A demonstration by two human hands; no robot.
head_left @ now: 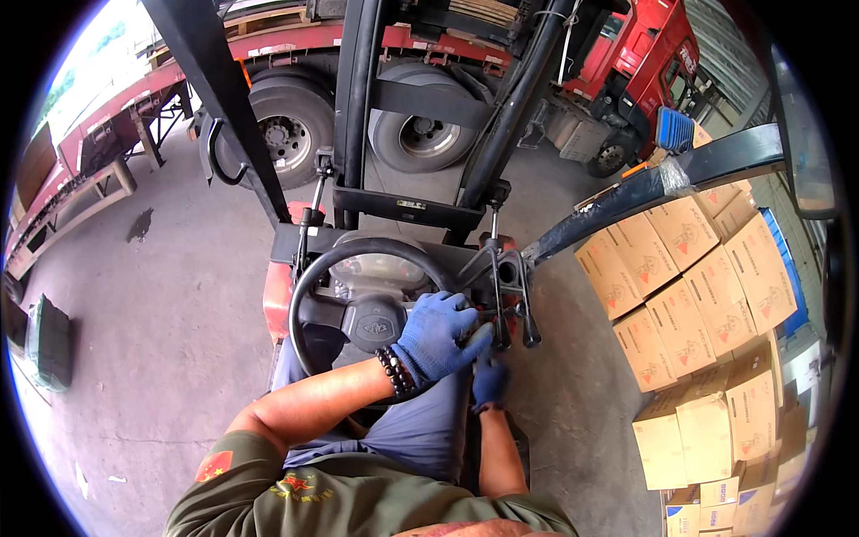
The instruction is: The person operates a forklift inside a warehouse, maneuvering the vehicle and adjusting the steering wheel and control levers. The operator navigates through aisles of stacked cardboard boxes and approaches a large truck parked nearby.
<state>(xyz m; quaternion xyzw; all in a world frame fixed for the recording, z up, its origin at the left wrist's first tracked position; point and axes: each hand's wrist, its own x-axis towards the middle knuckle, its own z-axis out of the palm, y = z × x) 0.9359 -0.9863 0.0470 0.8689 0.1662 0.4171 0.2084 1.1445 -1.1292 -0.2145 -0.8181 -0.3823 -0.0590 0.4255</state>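
Note:
My left hand (436, 336), in a blue glove with dark beads at the wrist, reaches across to the right. Its fingers curl over the right side of the black steering wheel (309, 285) of a forklift. Just below and to the right is my right hand (490, 383), also gloved in blue. It looks closed beside the foot of a black control lever (503, 333); whatever it holds, if anything, is hidden. Another lever (531, 333) stands farther right, apart from both hands. The wheel's hub (372, 324) and part of the dashboard show left of my left hand.
The forklift's black mast (356, 116) rises ahead. Beyond it stands a red flatbed trailer (313, 38) with large wheels (284, 134), and a red truck cab (649, 67). Stacked cardboard boxes (684, 300) line the right. A dark green bin (48, 345) is at left on the concrete floor (161, 295).

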